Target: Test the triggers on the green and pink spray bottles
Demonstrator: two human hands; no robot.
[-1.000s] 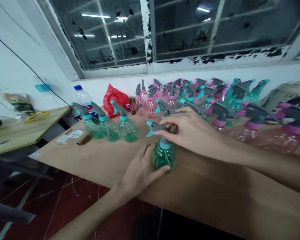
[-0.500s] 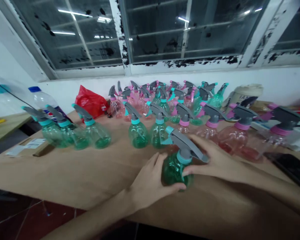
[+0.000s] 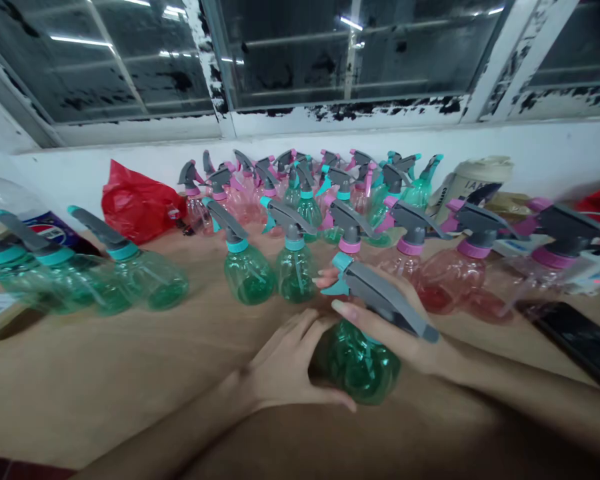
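Observation:
A green spray bottle [image 3: 360, 367] with a grey trigger head and teal collar stands on the brown table [image 3: 105, 373] in front of me. My left hand [image 3: 293, 367] cups the bottle's round body from the left. My right hand [image 3: 385, 320] wraps round the neck, fingers closed under the grey trigger head [image 3: 385, 297]. Two more green spray bottles [image 3: 273, 263] stand just behind it.
Several green bottles [image 3: 80, 273] line the left. Many pink and green bottles [image 3: 330, 187] crowd the back by the wall. Pink bottles [image 3: 460, 267] stand at the right. A red bag [image 3: 135, 203], a dark phone [image 3: 580, 340], a cream container [image 3: 473, 177].
The view has shifted right and closer. The held bottle now sits nearer me, and my right hand has moved up onto the neck under the trigger head.

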